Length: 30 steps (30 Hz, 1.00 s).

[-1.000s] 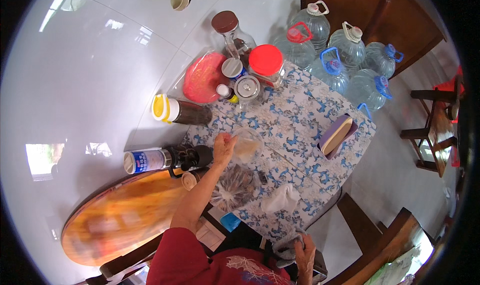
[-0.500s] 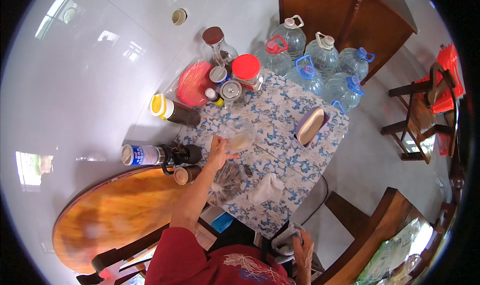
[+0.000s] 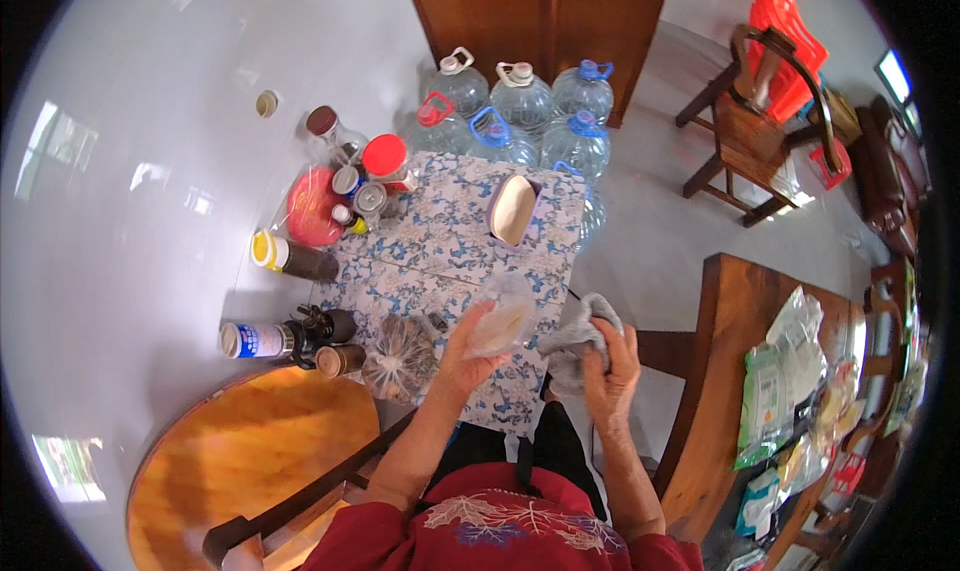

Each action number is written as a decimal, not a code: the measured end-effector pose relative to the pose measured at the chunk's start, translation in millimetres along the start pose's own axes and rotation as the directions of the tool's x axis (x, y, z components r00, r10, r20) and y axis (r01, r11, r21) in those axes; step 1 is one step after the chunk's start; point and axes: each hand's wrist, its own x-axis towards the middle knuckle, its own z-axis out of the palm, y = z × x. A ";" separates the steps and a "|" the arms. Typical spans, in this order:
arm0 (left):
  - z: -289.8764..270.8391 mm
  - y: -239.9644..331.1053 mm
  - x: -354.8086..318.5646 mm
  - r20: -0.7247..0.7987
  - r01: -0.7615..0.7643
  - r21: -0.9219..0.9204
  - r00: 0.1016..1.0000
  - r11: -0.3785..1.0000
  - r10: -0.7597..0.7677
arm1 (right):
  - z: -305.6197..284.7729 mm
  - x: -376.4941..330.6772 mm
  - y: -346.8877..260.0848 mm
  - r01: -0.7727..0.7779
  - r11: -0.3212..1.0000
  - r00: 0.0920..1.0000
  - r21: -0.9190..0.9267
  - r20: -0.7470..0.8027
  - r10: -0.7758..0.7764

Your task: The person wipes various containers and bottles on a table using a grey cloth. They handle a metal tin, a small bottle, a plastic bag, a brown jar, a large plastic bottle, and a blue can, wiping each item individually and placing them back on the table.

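Left hand: middle of the frame; grip narrow, holding a clear plastic container by its lower left side.
Clear container: just below frame centre, tilted, above the patterned counter; something pale shows through the plastic, kind cannot be told.
Right hand: right of centre; grip bunched on a grey cloth, fingers bent over its folds.
Grey cloth: crumpled, just right of the clear container, by the counter's lower right edge; cannot tell whether it touches the edge.
Counter: blue, grey and white floral top, centre of the frame.
Bag: see-through plastic, dark contents, left of the left hand.
Purple box: cream oval on top, towards the counter's upper right.
Jar cluster: left of the counter's upper part; red-lidded jar, brown-capped jar, silver-lidded pot, small yellow-labelled bottle, all close together.
Left side: yellow-and-white-lidded bottle lying sideways in view, brown-lidded container beside the bag.
Water bottles: large, clear, grouped beyond the counter's far edge, handles red, white and blue.
Round wooden top: orange-brown, lower left.
Wooden chair: upper right.
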 end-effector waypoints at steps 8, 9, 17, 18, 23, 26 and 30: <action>45.8 -52.7 -53.6 0.073 0.164 0.180 0.981 0.970 -0.180 | 11.4 -53.6 -32.3 0.274 0.941 0.960 -0.200 0.004 -0.279; 48.1 -54.9 -61.3 0.089 0.157 0.197 0.980 0.968 -0.177 | 6.7 -51.5 -35.4 0.260 0.950 0.964 -0.171 -0.002 -0.264; 67.2 -63.6 -100.5 0.130 0.019 0.472 0.987 0.882 -0.091 | -37.0 5.6 -18.7 -0.330 0.921 0.764 0.209 0.632 0.130; 72.7 -63.4 -101.8 0.144 -0.008 0.509 0.987 0.860 -0.076 | -39.2 2.0 -14.1 -0.323 0.924 0.783 0.207 0.606 0.138; 73.8 -56.7 -99.5 0.103 -0.080 0.490 0.994 0.868 0.034 | -50.9 -34.7 -34.3 -0.382 0.766 0.892 0.517 0.423 0.159; 82.3 -58.8 -101.0 0.038 -0.102 0.472 0.995 0.876 0.096 | -40.5 -75.6 -21.8 -0.273 0.831 0.956 0.484 0.235 0.177; 82.0 -64.9 -98.5 -0.007 -0.211 0.588 0.964 0.781 0.266 | -50.7 -100.4 -19.7 -0.286 0.891 0.943 0.352 0.267 0.197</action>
